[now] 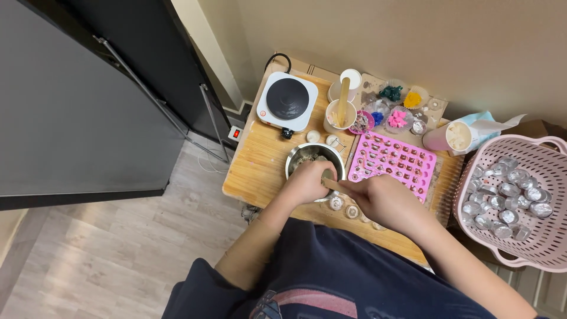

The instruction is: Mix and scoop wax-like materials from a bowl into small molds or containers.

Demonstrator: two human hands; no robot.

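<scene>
So there's a small wooden table [260, 171] pushed into the room's corner. Sitting at its far left corner is a white single-burner hot plate [287, 100] with a black top. Just right of that, two white cups are standing along the far edge, and a flat wooden stick [343, 101] is poking up out of the nearer cup [340, 116].

Near the middle, closer to the front edge, a steel bowl [313, 155] is holding some crumbly pale stuff. The left hand [308, 182] is curling over the bowl's near rim, gripping it. The right hand [387, 201] is closing around another wooden stick [331, 184], whose tip is pointing toward the bowl right by the left hand.

Right of the bowl a pink silicone mold tray [393, 162] is lying flat. Behind it, by the far edge, little dishes of coloured bits are clustering together. Off the right edge, a pink plastic basket [549, 245] is holding silver foil cups [508, 198].
</scene>
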